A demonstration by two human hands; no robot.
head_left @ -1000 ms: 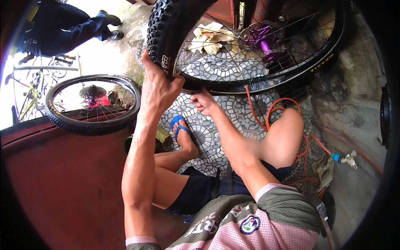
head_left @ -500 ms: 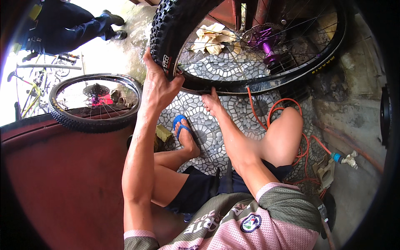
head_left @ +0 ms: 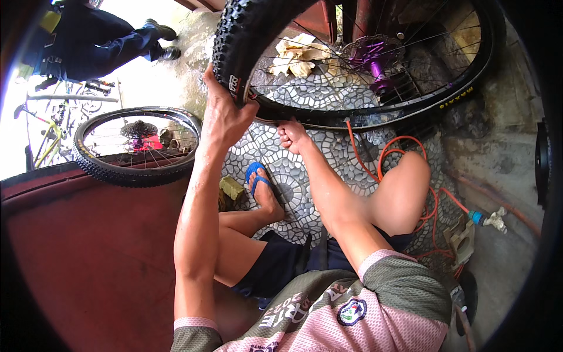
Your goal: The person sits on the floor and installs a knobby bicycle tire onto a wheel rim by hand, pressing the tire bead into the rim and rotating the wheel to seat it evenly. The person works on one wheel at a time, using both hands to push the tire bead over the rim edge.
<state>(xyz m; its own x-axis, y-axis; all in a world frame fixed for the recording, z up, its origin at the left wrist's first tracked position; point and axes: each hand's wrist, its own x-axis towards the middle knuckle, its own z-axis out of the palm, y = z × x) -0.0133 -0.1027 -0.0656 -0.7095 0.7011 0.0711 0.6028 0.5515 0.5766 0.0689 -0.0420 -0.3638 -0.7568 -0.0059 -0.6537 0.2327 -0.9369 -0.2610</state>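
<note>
The wheel [head_left: 379, 70] is at the far side, right of centre, its broad face turned toward the person and tilted; the exact lean cannot be told. Seen this way, its oval is longest from left to right, with the far part running out of view. The purple hub [head_left: 376, 71] points its end near and slightly right, so the axle runs from far left to near right, with the disc [head_left: 355, 54] on the far side of that end.

The left hand [head_left: 227, 117] grasps the tyre [head_left: 246, 41] at the wheel's near left, one digit along the tread and another on the rim side. The right hand [head_left: 293, 136], fingers curled, is at the tyre's near edge, thumb side up against it; whether it grips cannot be told.

An orange hose [head_left: 454, 200] meets the tyre's near edge, right of the right hand, and loops over the pebbled floor [head_left: 299, 190]. A crumpled cloth [head_left: 300, 54] shows through the spokes. At the left, a second wheel [head_left: 141, 176] rests near the red panel [head_left: 94, 252].
</note>
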